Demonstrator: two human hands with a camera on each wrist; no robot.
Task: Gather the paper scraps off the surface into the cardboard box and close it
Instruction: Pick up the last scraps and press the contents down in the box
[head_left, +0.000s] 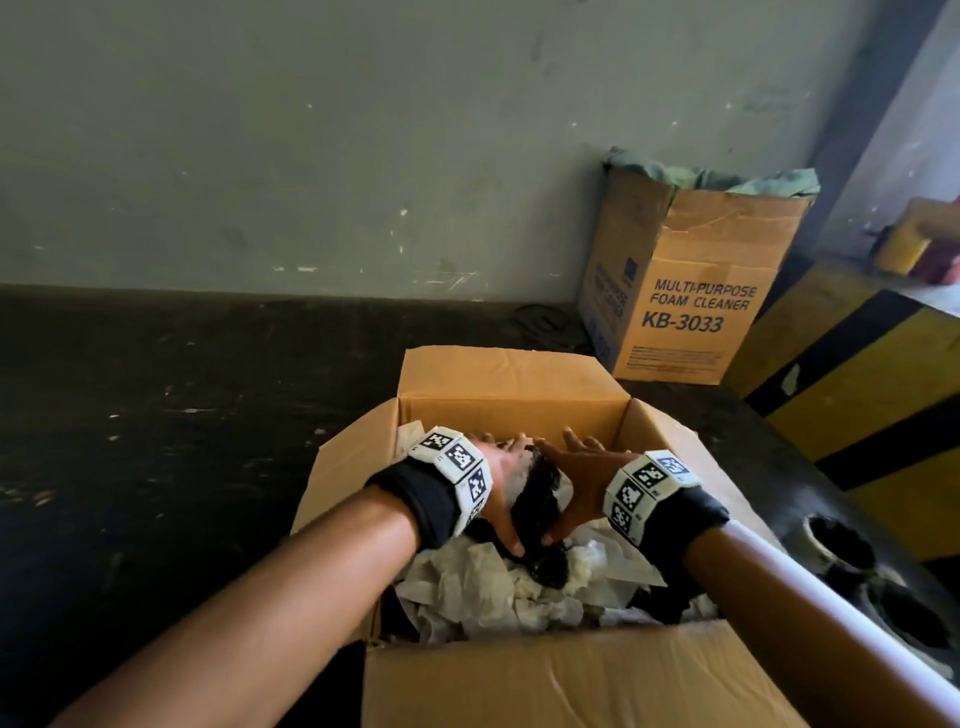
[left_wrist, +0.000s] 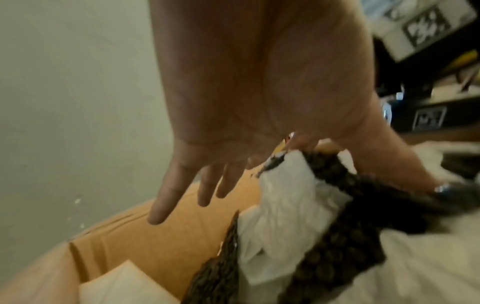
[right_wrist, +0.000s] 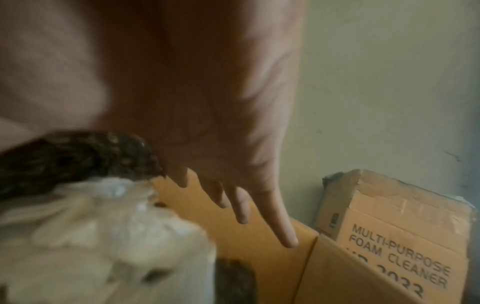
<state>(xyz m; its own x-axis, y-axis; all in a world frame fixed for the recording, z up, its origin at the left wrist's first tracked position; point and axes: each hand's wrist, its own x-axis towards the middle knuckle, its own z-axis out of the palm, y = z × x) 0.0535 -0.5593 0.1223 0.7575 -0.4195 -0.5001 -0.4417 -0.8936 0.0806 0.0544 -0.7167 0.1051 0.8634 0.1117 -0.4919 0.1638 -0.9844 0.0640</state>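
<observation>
The left hand (head_left: 501, 480) and the right hand (head_left: 574, 480) were both inside the open cardboard box (head_left: 571, 680), palms turned toward each other, fingers straight and spread. Between the two palms sat a dark, rough-textured clump (head_left: 537, 493), pressed from either side rather than gripped by curled fingers (the left wrist view showed white paper (left_wrist: 283, 216) bunched in with the dark material just below the thumb). The fingertips pointed toward the far wall of the box. Each wrist carried a black band with white square-patterned markers (head_left: 457, 460).

Under the hands, the box held a heap of crumpled white paper scraps (head_left: 483, 587), with further dark pieces (head_left: 660, 597) mixed in toward the right side. All four flaps stood open: the far flap (head_left: 498, 371) upright, the side flaps splayed outward, the near flap folded down toward the camera.

The box rested on a dark floor (head_left: 156, 415) near a grey, scuffed wall (head_left: 311, 156). Behind and to the right stood a second carton (head_left: 691, 291) printed "MULTI-PURPOSE FOAM CLEANER KB-3033", with greenish material (head_left: 727, 179) protruding from its top. Further right was a yellow-and-black striped barrier (head_left: 857, 389). Whether any scraps lay on the floor outside the box could not be determined.
</observation>
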